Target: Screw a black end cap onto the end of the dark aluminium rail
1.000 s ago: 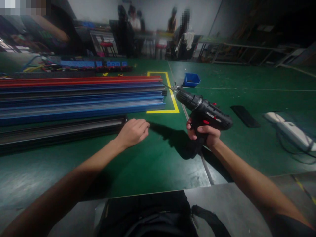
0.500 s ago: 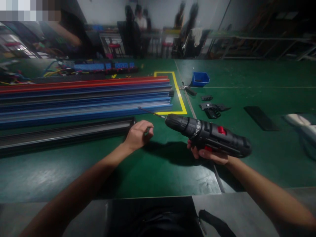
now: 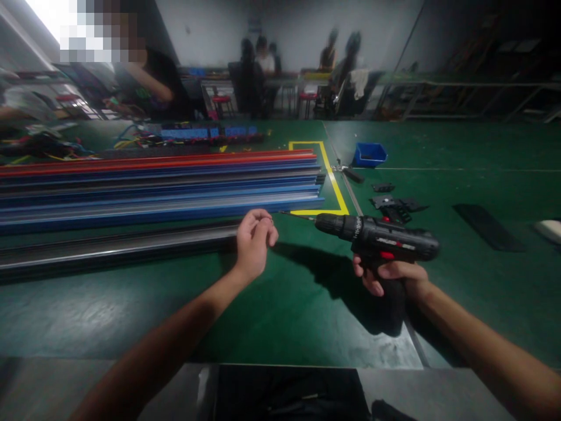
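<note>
My right hand (image 3: 391, 277) grips the handle of a black cordless drill (image 3: 381, 240) with red buttons. Its long thin bit (image 3: 297, 215) points left, level above the green table (image 3: 284, 304). My left hand (image 3: 256, 238) is raised just left of the bit tip, fingers pinched together on something small I cannot make out. It hovers over the right end of a long black rail (image 3: 114, 247) that lies along the table's near side. Behind the rail lies a stack of long blue and red profiles (image 3: 158, 184).
A yellow taped rectangle (image 3: 332, 178), a small blue bin (image 3: 369, 155) and loose black parts (image 3: 392, 204) lie right of the profiles. A flat black strip (image 3: 488, 226) lies farther right. A person (image 3: 149, 88) works at the far left; other people sit in the background.
The drill swung from tilted to level, bit aimed left at my left hand. My left hand lifted off the table and pinched shut. The camera tilted up a little.
</note>
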`<state>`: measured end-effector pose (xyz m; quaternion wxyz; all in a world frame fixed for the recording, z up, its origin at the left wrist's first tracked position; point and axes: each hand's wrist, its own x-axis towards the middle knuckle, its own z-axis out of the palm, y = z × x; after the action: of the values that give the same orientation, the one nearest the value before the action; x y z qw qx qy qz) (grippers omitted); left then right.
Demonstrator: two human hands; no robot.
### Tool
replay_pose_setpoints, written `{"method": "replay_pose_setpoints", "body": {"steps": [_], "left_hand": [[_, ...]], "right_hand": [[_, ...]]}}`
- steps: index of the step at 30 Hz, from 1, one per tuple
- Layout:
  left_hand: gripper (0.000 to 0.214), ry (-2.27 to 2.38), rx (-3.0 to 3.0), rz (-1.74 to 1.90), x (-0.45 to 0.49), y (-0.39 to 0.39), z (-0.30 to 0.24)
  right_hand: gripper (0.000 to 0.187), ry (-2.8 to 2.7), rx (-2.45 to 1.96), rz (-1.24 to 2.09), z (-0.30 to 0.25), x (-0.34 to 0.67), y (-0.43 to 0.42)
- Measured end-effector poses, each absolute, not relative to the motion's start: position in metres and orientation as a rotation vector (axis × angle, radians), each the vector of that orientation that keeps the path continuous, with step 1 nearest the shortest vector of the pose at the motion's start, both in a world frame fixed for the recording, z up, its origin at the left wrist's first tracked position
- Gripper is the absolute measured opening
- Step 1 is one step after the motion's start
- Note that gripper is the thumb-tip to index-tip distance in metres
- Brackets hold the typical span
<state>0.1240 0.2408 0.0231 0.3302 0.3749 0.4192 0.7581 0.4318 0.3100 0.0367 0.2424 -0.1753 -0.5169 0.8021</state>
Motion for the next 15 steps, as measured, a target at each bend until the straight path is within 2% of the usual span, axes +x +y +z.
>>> {"method": "replay_pose_setpoints", "body": {"steps": [7,15], "left_hand": [[0.013,1.044,0.732,1.956,0.120,0.244,0.028],[0.016,1.037,0.677,1.790,0.125,0.242,0.025]], "right_hand": [[0.040,-1.169,-0.408,2.469,0.006,0.431,0.327],[0.044,-1.062,-0.240,2.582,-0.015,0.431,0.331]]}}
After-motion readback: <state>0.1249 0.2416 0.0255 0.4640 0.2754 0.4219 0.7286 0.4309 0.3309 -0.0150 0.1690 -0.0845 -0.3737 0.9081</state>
